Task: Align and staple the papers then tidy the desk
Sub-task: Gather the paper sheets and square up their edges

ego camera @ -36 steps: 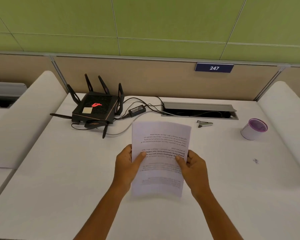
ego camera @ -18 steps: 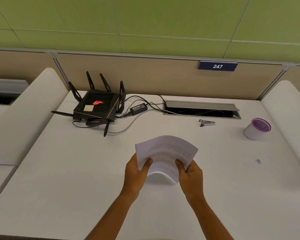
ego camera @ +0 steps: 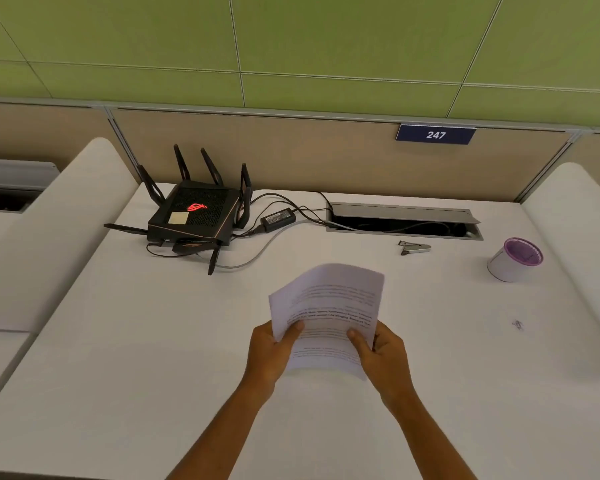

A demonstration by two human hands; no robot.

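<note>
Between my two hands sit the papers (ego camera: 329, 306), raised off the desk (ego camera: 118, 358) and curling away from me; my left hand (ego camera: 269, 355) and right hand (ego camera: 383, 355) each pinch a side edge, thumbs on top. Beyond my right hand lies the stapler (ego camera: 414, 248).

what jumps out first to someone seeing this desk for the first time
The papers at centre, curled and held by both edges in the left hand and right hand above the desk. Next, the black router with a glowing red logo at the back left. A small stapler lies back right, with a purple-rimmed cup further right.
</note>
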